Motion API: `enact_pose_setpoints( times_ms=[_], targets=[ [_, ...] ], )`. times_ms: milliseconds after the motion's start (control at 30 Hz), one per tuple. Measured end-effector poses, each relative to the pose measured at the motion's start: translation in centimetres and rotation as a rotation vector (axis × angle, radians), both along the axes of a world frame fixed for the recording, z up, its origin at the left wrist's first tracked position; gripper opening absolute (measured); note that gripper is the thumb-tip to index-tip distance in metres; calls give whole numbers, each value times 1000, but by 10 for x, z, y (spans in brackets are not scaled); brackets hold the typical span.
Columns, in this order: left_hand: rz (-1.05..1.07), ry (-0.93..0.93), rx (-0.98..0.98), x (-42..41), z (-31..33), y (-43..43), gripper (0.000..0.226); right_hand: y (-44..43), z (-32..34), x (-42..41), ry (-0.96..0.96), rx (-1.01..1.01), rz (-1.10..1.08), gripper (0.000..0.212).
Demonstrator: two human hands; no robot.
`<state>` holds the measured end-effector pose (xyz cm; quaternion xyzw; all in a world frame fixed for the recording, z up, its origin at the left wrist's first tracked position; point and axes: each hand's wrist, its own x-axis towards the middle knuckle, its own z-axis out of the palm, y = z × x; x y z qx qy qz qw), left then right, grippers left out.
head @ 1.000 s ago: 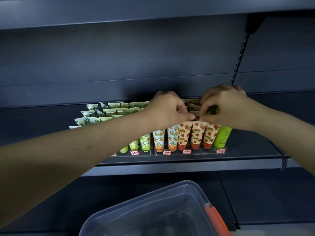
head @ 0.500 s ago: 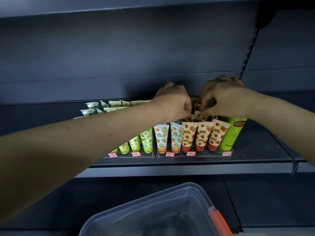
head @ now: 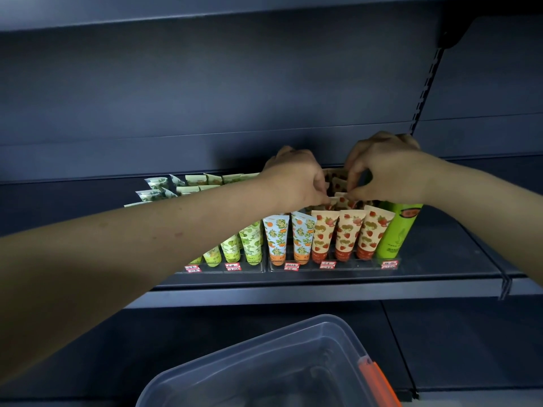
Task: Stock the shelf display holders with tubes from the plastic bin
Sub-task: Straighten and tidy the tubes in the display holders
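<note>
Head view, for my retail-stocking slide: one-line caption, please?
Both hands, left and right, pinch a strawberry-print tube among the shelf's rear rows, above the plastic bin.

The picture is dim. The dark blue shelf and the wall behind it soak up most of the light. Light seems to come from the front, so the arms and the tubes look brightest. A dark shadow sits on the wall just above the two hands. The plastic bin at the bottom looks soft and blurry. Straight lines bend a little near the edges. The tiny price tags are too blurry to read.
</note>
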<state>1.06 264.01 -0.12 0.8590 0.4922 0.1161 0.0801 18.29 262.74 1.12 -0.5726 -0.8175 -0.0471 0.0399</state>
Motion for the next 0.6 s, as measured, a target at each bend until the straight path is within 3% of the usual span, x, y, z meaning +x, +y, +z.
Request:
enact_pose_setpoints(
  times_ms=[167,300,600],
  targets=[
    [-7,-114,-53,-8,11,5,25,-1,8,2,110,41,3,11],
    [18,-173,-37,-13,17,14,17,7,13,1,125,43,-35,22],
    [59,-19,-2,-3,0,23,20,23,6,-9,50,-42,-79,6]
  ],
)
